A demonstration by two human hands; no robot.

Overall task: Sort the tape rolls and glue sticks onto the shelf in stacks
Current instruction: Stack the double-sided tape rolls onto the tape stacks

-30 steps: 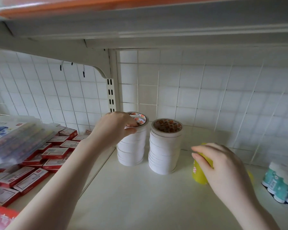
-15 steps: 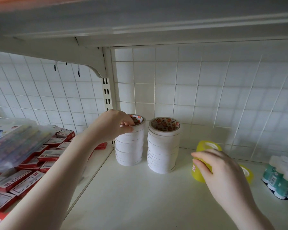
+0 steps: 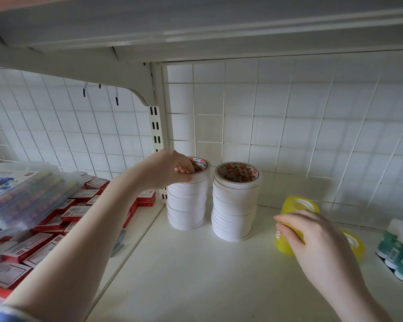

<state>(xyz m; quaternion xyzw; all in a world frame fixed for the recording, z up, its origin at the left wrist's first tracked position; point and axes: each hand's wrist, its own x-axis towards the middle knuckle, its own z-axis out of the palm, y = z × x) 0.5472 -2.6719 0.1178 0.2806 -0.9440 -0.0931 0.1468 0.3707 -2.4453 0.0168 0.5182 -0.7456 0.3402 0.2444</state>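
- White metal shelf [image 3: 196, 275] with a wire-grid back panel [image 3: 289, 126]; another shelf board overhead.
- Left hand [image 3: 170, 169] sits on top of the left tape stack [image 3: 187, 201]: fingers curled into the core of the top roll, thumb on its outer edge, pinching that roll's rim.
- Left tape stack is white rolls, upright, at the back-left corner of the shelf next to the slotted upright [image 3: 157, 126].
- Right tape stack [image 3: 235, 203] stands just beside it, a narrow gap between them, about the same height; red-and-white label visible inside the top core.
- Right hand [image 3: 312, 242] is curled around the front of a yellow tape stack [image 3: 296, 205], fingers wrapped on its side; it looks to be gripping it.
- Yellow tape stack stands on the shelf right of the white stacks, well apart from them.
- Second yellow roll [image 3: 354, 242] lies flat just behind the right hand, partly hidden by it.
- Far right: a pack of teal-bodied, white-capped glue sticks [image 3: 400, 247] near the shelf edge.
- Left bay, lower: red-and-white small boxes [image 3: 44, 228] piled loosely, and clear plastic cases [image 3: 21, 194] resting on top of them.
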